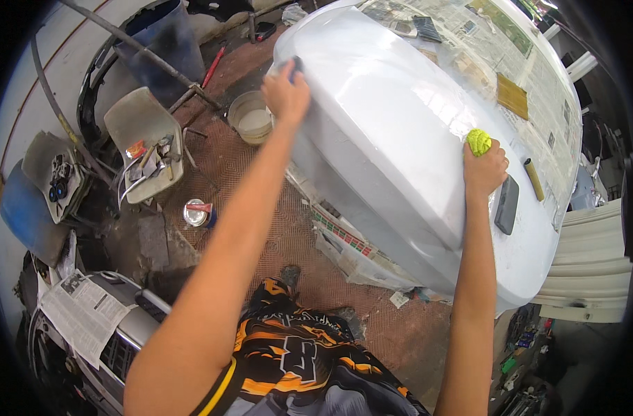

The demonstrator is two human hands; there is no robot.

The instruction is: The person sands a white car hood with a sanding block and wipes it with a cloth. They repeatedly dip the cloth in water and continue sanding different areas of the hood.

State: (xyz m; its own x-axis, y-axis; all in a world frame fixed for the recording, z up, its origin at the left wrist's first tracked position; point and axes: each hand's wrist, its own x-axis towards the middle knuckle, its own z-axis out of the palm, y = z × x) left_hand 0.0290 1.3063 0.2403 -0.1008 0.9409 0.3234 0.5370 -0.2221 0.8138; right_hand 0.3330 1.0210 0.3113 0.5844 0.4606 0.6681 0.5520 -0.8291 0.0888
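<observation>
A glossy white car body panel (pixel 379 90) spreads before me, its upper part masked with newspaper (pixel 538 125). At the panel's far left edge, my left hand (pixel 287 93) presses a small dark pad (pixel 297 66) against the surface; the hand is slightly blurred and covers most of the pad. My right hand (pixel 486 168) is closed around a crumpled yellow-green cloth (pixel 479 141) and rests on the panel's right part. Just below that hand lies a dark grey block (pixel 506 206). A short olive-brown bar (pixel 533 179) sits to its right, and a brown sheet (pixel 512 97) lies on the newspaper.
A whitish bucket (pixel 250 116) stands on the floor beside the panel's left edge. Left of it are a chair (pixel 146 118) loaded with tools and an open tin (pixel 197 213). A newspaper-covered car part (pixel 88 312) occupies the lower left. Metal poles (pixel 143 52) cross the upper left.
</observation>
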